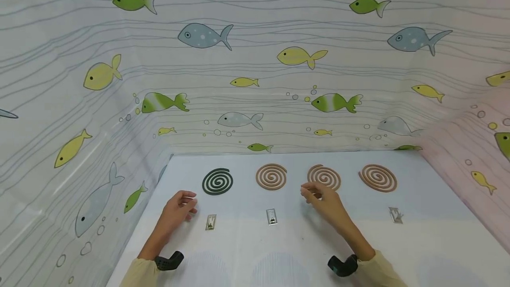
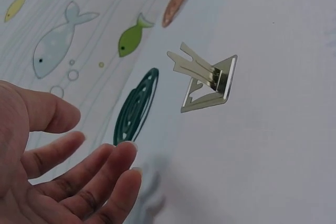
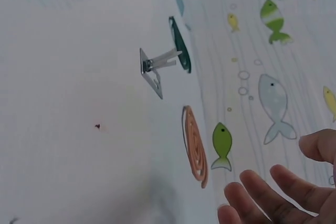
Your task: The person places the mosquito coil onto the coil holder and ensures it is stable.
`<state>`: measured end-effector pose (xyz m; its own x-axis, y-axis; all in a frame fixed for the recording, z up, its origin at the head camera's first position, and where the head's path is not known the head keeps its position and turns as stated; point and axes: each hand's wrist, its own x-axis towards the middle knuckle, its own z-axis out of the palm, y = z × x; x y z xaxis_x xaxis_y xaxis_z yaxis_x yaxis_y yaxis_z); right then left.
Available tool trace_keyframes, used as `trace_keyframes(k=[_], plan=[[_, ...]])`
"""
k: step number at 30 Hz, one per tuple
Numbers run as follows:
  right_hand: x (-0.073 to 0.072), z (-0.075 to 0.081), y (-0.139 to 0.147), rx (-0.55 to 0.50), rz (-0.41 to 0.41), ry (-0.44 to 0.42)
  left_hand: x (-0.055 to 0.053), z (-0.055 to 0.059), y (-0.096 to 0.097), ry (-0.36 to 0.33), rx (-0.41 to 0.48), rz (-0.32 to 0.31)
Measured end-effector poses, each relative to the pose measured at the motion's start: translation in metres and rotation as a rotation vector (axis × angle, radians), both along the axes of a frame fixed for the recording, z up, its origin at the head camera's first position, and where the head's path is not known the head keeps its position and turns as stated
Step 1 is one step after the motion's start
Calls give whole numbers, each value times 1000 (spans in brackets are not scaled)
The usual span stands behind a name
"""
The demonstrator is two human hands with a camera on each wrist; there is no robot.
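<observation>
A green mosquito coil (image 1: 217, 181) and three brown ones, such as the brown coil (image 1: 271, 176) beside it, lie in a row along the back of a white table. My left hand (image 1: 177, 207) hovers at the left, nearest the green coil, its fingers loosely bent around nothing. In front of the third coil (image 1: 326, 176) is my right hand (image 1: 324, 200), which holds nothing and covers part of that coil's lower edge. Small metal coil stands lie nearer me: a left stand (image 1: 210, 222), a middle stand (image 1: 271, 216) and a right stand (image 1: 396, 215). Raised prongs show on the stand (image 2: 210, 82) in the left wrist view.
The fish-patterned sheet (image 1: 279, 96) rises behind the table and along both sides. At the far right lies the last brown coil (image 1: 377, 178). A tiny dark speck (image 3: 97, 126) is on the white tabletop (image 1: 247, 242). Each wrist wears a black camera (image 1: 169, 261).
</observation>
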<state>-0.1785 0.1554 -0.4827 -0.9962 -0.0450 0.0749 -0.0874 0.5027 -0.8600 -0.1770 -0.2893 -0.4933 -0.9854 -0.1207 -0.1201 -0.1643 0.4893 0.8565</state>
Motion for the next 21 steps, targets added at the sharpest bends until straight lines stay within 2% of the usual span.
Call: trace_keyframes(k=[8,21], plan=[[-4,-1,-19,-53,47,3,-6,5,1,3,-4,-7],[-10,-2,-53,-153,123,-57,-20,-2,0,-12,14,-5]])
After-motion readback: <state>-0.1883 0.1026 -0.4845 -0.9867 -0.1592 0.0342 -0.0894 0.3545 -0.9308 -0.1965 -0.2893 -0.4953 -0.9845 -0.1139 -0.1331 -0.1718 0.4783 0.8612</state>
